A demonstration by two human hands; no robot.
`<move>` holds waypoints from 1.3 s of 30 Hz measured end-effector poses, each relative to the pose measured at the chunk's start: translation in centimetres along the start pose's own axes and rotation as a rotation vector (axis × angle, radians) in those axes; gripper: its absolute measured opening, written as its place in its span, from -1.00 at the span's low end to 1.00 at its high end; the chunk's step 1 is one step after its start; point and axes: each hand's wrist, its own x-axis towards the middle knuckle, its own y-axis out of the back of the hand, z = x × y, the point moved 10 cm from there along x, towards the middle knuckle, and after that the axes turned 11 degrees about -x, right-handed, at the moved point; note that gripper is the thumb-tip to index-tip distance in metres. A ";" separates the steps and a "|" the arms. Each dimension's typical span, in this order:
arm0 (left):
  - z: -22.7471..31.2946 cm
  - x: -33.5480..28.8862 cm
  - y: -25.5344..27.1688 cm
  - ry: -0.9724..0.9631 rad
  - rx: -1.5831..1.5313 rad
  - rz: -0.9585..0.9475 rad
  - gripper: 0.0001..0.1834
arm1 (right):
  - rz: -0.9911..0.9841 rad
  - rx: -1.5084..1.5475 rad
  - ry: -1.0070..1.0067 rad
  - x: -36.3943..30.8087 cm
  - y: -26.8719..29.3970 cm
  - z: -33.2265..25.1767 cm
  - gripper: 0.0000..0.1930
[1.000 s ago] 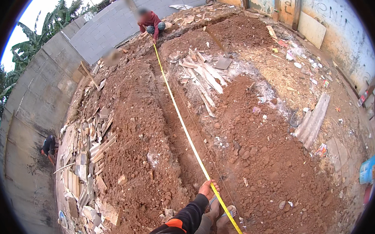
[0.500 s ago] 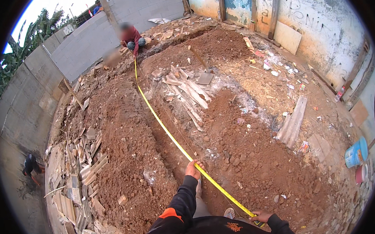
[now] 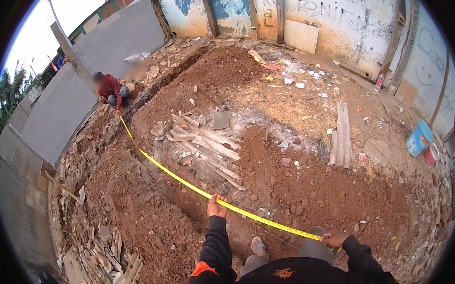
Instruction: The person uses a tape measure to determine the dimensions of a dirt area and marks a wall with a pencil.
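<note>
A long yellow tape measure (image 3: 264,220) runs across the dug ground in a slight curve. My left hand (image 3: 217,206) is closed round the blade partway along it, fingertips up at its edge. At the near end of the blade my right hand (image 3: 335,238) is closed on the tape measure beside my knee; its case is mostly hidden by the fingers. The far end is held low by a crouching person (image 3: 112,91) in a dark red top. Beneath the blade lie a shallow trench (image 3: 187,207) and a thin string.
Broken corrugated sheets (image 3: 217,145) and a hoe (image 3: 221,119) lie beyond the tape. Loose soil (image 3: 123,197) is heaped left of the trench, with rubble (image 3: 108,248) beyond. A blue bucket (image 3: 419,137) stands at right. Another person is partly visible at lower left.
My view has turned to the right. My right hand has risen with the tape measure to knee height. My left hand and the far person still hold the tape.
</note>
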 end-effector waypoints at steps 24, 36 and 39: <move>15.1 27.1 -35.8 -0.193 0.107 -0.196 -0.85 | 0.196 0.197 0.108 14.8 34.8 -9.7 -0.61; 30.8 30.8 -56.4 -0.568 -0.035 0.069 -0.60 | 0.066 -0.014 0.126 10.8 64.8 -1.9 -0.52; 32.4 29.4 -68.1 -0.611 0.106 0.045 -0.53 | 0.224 0.094 0.171 7.2 69.4 1.8 -0.50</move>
